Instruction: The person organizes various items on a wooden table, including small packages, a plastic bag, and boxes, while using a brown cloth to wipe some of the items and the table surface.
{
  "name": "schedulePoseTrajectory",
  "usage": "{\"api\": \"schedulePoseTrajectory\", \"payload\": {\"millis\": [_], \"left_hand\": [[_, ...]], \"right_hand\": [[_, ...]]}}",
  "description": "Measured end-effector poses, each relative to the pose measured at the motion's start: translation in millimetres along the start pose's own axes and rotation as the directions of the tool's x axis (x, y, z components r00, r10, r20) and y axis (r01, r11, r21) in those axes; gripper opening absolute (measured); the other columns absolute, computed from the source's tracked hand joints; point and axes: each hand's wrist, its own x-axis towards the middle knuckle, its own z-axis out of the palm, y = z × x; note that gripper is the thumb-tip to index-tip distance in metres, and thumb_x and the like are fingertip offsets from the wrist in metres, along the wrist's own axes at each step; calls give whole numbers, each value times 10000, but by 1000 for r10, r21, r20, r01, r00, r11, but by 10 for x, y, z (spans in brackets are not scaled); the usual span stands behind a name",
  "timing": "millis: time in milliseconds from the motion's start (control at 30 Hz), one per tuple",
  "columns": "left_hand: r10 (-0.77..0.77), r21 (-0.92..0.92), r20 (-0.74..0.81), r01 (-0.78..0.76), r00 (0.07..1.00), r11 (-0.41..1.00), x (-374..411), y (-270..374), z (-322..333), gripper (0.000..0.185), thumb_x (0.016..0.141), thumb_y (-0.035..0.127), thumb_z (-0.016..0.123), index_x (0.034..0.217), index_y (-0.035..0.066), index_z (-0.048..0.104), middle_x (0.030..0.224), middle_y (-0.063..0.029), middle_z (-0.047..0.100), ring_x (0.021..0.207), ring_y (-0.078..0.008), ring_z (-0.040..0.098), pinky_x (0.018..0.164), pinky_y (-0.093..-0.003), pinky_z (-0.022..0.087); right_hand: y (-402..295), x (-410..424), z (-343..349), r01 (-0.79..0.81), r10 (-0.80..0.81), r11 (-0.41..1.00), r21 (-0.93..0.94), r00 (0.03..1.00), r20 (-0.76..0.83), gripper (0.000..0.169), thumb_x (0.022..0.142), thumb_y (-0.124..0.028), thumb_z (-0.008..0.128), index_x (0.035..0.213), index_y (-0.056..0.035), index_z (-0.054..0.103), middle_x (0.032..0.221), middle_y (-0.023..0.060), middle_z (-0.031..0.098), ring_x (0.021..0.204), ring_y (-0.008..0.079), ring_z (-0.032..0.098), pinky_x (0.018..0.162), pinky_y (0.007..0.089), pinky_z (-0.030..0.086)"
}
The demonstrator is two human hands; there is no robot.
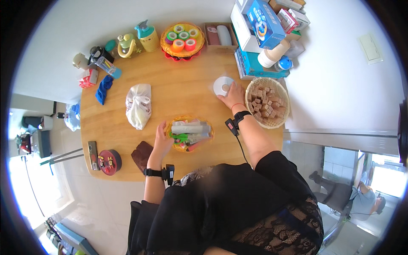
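Note:
My right hand (233, 95) has its fingers and thumb around the lower right edge of a white round object (219, 85), perhaps a tape roll, with a tan centre. At the left rim of a small yellow woven basket (213, 130) is my left hand (163, 140), its thumb over the rim. Whether it grips the rim cannot be made out. Inside the basket lie a pale rolled packet (191, 128), green-handled scissors (181, 137) and a reddish stick-like item (195, 146). A larger cream basket (284, 92) full of wooden blocks (264, 103) stands beside my right wrist.
A tied white plastic bag (139, 106) and a brown cloth (142, 155) lie left. Along the back stand a spray bottle (148, 38), a basket of coloured tape rolls (181, 36) and stacked boxes (266, 24). A round red-topped tin (109, 162) sits near the left edge. A person (363, 199) sits at far right.

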Motion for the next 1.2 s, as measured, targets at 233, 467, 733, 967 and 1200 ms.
{"api": "schedulePoseTrajectory", "payload": {"millis": [233, 467, 733, 967, 1200], "left_hand": [[4, 56, 42, -6, 999, 998, 11, 122, 4, 770, 692, 13, 600, 1401, 20, 302, 1385, -207, 388, 1334, -344, 340, 1112, -400, 284], [49, 65, -36, -46, 998, 997, -44, 176, 50, 752, 694, 49, 621, 1390, 10, 338, 1379, -215, 411, 1324, -356, 352, 1108, -401, 289], [17, 75, -119, -8, 993, 997, -13, -97, 72, 675, 727, 32, 574, 1369, 31, 363, 1319, -214, 465, 1246, -342, 441, 1033, -404, 379], [-319, -55, 141, 329, 937, 943, 65, 327, -36, 580, 797, 37, 497, 1358, 72, 358, 1084, -183, 603, 799, -259, 650, 571, -330, 537], [-350, -23, 163, 359, 922, 933, 23, 183, -56, 636, 793, 32, 507, 1398, 34, 313, 1179, -225, 576, 955, -316, 631, 752, -357, 525]], "right_hand": [[-32, 224, -75, -14, 54, 986, -164, 970, 238, 977, 543, -515, 832, 1277, 0, 444, 1225, 215, 511, 1183, 375, 445, 1030, 458, 327], [100, 386, 9, -34, 56, 997, -70, 940, 337, 797, 559, -443, 862, 1133, 20, 560, 1077, 221, 606, 1063, 347, 578, 893, 394, 478], [12, 552, -27, -365, 18, 782, 506, 824, 566, 517, 822, -439, 662, 1050, 23, 620, 883, 121, 638, 702, 240, 632, 642, 352, 505], [-170, 972, -489, -352, 21, 399, 847, 927, 375, 268, 942, -308, 535, 1031, -56, 552, 714, 59, 576, 499, 161, 536, 462, 280, 440], [-406, 1712, -198, -311, 43, -229, 922, 943, 329, 71, 965, -92, 520, 972, -47, 575, 858, 50, 605, 699, 130, 587, 621, 221, 513]]}}
